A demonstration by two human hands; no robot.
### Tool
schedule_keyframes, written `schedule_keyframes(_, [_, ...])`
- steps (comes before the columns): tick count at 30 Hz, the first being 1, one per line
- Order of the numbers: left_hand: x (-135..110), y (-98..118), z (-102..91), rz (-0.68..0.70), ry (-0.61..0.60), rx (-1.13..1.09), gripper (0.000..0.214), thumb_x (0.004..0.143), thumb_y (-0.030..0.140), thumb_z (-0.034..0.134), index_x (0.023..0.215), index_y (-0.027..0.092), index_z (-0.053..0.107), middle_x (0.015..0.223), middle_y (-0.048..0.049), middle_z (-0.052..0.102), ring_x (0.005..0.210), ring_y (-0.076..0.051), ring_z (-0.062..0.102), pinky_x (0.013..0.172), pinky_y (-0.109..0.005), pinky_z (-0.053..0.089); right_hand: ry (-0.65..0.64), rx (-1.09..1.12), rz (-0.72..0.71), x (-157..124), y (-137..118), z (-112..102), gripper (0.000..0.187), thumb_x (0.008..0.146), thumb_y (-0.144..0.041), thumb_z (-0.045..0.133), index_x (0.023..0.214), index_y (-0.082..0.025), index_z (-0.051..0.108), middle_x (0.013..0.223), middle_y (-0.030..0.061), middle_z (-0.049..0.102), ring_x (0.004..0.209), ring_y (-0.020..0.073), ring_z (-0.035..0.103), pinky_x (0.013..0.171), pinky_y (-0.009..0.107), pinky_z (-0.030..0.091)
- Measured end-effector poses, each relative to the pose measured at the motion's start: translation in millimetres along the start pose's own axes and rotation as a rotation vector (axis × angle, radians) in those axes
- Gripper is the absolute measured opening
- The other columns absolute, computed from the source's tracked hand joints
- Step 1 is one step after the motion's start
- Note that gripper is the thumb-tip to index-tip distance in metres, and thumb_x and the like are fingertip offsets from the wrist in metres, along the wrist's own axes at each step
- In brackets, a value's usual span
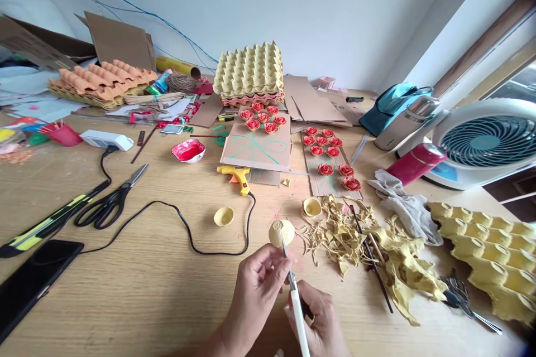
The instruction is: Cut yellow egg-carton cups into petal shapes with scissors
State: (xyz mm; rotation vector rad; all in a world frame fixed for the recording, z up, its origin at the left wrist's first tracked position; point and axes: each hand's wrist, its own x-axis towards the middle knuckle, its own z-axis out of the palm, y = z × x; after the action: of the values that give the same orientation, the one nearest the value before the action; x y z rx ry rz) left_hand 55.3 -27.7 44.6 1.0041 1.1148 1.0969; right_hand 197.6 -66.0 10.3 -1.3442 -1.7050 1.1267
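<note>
My left hand (262, 281) is closed, pinching a pale yellow egg-carton cup (280, 232) by its near edge. In my right hand (318, 315) is a pair of scissors (295, 295) with white and black handles; its blades reach up against the cup. Two more cut cups, one cup (224, 216) to the left and another cup (312, 207) to the right, rest on the table. Beside the right one spreads a heap of yellow carton scraps (341, 234), with dark thin sticks lying across it. The fingertips hide part of the blades.
A yellow glue gun (237, 178) trails its black cord across the table. Red paper roses sit on a cardboard sheet (255, 150) and a cardboard strip (312, 170). Black scissors (104, 206) and a phone (39, 268) lie left; an egg tray (489, 256) and a fan (486, 139) stand right.
</note>
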Motion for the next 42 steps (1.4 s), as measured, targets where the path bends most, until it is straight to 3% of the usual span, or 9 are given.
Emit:
schedule_keyframes(4, [4.1, 6.4, -4.1, -0.068, 0.013, -0.212, 0.03, 0.084, 0.047, 0.068, 0.089, 0.017, 0.067, 0.074, 0.0, 0.057, 0.057, -0.007, 0.047, 0.051, -0.018, 0.042, -0.03, -0.024, 0.014, 1.0, 1.8, 0.1, 0.043, 0.088, -0.05, 0.056, 0.064, -0.02, 0.038, 0.06, -0.0045, 0.034, 0.054, 0.0104, 0.035, 0.052, 0.023, 0.027])
schedule_keyframes(8, [11.2, 6.1, -7.3, -0.095, 0.085, -0.368, 0.024, 0.08, 0.04, 0.075, 0.086, 0.019, 0.067, 0.084, -0.001, 0.058, 0.071, -0.009, 0.049, 0.054, -0.015, 0.041, -0.116, 0.054, 0.062, 0.2, 2.9, 0.5, 0.042, 0.09, -0.051, 0.053, 0.065, -0.02, 0.04, 0.06, -0.0035, 0.037, 0.055, 0.011, 0.037, 0.052, 0.023, 0.028])
schedule_keyframes(14, [23.0, 7.3, -16.4, -0.078, 0.115, -0.461, 0.019, 0.079, 0.035, 0.076, 0.086, 0.019, 0.068, 0.085, -0.0005, 0.056, 0.074, -0.009, 0.047, 0.056, -0.015, 0.041, -0.201, 0.265, 0.05, -3.4, 15.8, 7.0, 0.053, 0.088, -0.068, 0.048, 0.071, -0.018, 0.051, 0.058, -0.0005, 0.049, 0.05, 0.011, 0.042, 0.047, 0.022, 0.031])
schedule_keyframes(21, [31.9, 7.2, -29.8, -0.044, 0.11, -0.535, 0.02, 0.078, 0.033, 0.077, 0.086, 0.017, 0.068, 0.086, -0.0011, 0.058, 0.069, -0.008, 0.046, 0.051, -0.016, 0.039, -0.213, 0.458, 0.204, -10.3, 21.2, 11.3, 0.057, 0.086, -0.074, 0.049, 0.076, -0.018, 0.053, 0.052, -0.0021, 0.05, 0.042, 0.0084, 0.04, 0.044, 0.02, 0.029])
schedule_keyframes(29, [37.7, 7.6, -36.6, -0.081, 0.079, -0.574, 0.032, 0.076, 0.043, 0.078, 0.077, 0.015, 0.062, 0.077, -0.0003, 0.059, 0.06, -0.007, 0.044, 0.046, -0.016, 0.032, -0.253, 0.497, 0.221, -7.4, 13.0, 1.2, 0.063, 0.086, -0.078, 0.045, 0.092, -0.016, 0.06, 0.06, 0.0016, 0.057, 0.048, 0.0106, 0.043, 0.049, 0.023, 0.036])
schedule_keyframes(42, [40.2, 18.9, -32.7, -0.176, 0.041, -0.441, 0.051, 0.065, 0.055, 0.081, 0.061, 0.016, 0.049, 0.052, 0.0074, 0.041, 0.047, -0.003, 0.03, 0.041, -0.015, 0.02, -0.363, 0.394, 0.115, -11.3, 13.9, -4.2, 0.065, 0.087, -0.077, 0.043, 0.093, -0.015, 0.061, 0.067, 0.002, 0.054, 0.057, 0.0127, 0.044, 0.054, 0.025, 0.036])
